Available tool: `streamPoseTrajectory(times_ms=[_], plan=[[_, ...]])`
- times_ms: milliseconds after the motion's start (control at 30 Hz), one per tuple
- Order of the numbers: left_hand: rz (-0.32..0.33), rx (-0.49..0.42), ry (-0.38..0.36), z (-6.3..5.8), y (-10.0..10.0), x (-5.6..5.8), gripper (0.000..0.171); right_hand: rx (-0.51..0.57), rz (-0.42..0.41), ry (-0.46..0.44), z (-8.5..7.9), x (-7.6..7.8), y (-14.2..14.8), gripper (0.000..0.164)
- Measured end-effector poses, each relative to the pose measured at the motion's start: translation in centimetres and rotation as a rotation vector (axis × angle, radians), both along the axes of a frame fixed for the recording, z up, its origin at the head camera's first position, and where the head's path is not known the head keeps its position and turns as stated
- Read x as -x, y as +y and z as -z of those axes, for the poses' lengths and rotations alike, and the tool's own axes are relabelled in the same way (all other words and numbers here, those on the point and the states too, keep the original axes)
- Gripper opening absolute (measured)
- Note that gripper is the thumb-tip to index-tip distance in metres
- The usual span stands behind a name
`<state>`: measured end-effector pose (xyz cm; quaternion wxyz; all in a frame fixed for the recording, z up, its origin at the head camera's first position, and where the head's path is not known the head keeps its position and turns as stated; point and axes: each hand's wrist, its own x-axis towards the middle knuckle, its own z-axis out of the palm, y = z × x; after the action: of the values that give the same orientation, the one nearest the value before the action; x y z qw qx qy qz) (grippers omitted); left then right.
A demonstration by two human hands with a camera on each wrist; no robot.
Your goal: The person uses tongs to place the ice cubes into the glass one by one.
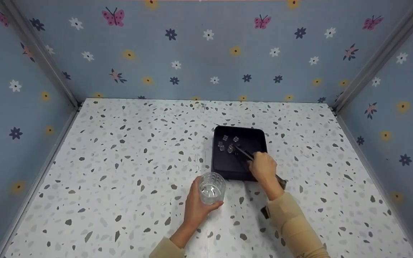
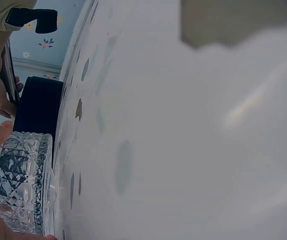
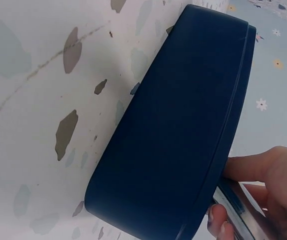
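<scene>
My left hand (image 1: 195, 208) grips a clear cut-glass tumbler (image 1: 212, 187) round its side, with the thumb along the near side. It stands upright at the near left corner of a dark square tray (image 1: 228, 164). Over the tray's right side, my right hand (image 1: 264, 166) holds metal tongs (image 1: 244, 153) that slant down to the left. Their tips are among several small clear cubes (image 1: 225, 137) in the tray's left half, right at one cube; I cannot tell whether they pinch it. In the right wrist view, the tray's side wall (image 3: 168, 120) hides the cubes.
The table (image 1: 120, 179) has a white speckled top. Blue walls (image 1: 192, 46) with flowers and butterflies border its back and both sides. A dark strap piece (image 1: 265, 212) hangs beside the right sleeve (image 1: 296, 225).
</scene>
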<state>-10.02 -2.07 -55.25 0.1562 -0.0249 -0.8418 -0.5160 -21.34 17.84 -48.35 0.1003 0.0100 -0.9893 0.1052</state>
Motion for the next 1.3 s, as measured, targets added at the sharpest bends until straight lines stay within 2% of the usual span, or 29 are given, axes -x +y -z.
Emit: streamPoseTrajectory(times_ms=[367,833,1033,1300], plan=[[0.005,-0.004,-0.012,-0.1,0.0,-0.2,0.097,-0.001,-0.007,0.025,0.3,0.0,0.2,0.017],[-0.002,0.019,-0.023,-0.1,0.1,-0.3,0.098,0.018,-0.025,0.009,0.6,-0.2,0.5,0.018],[-0.005,0.023,-0.04,-0.2,0.1,-0.3,0.099,0.024,-0.048,0.041,0.4,-0.7,0.6,0.018],[0.004,0.017,-0.017,-0.1,0.0,-0.2,0.097,0.072,-0.072,0.056,-0.6,-1.7,0.7,0.017]])
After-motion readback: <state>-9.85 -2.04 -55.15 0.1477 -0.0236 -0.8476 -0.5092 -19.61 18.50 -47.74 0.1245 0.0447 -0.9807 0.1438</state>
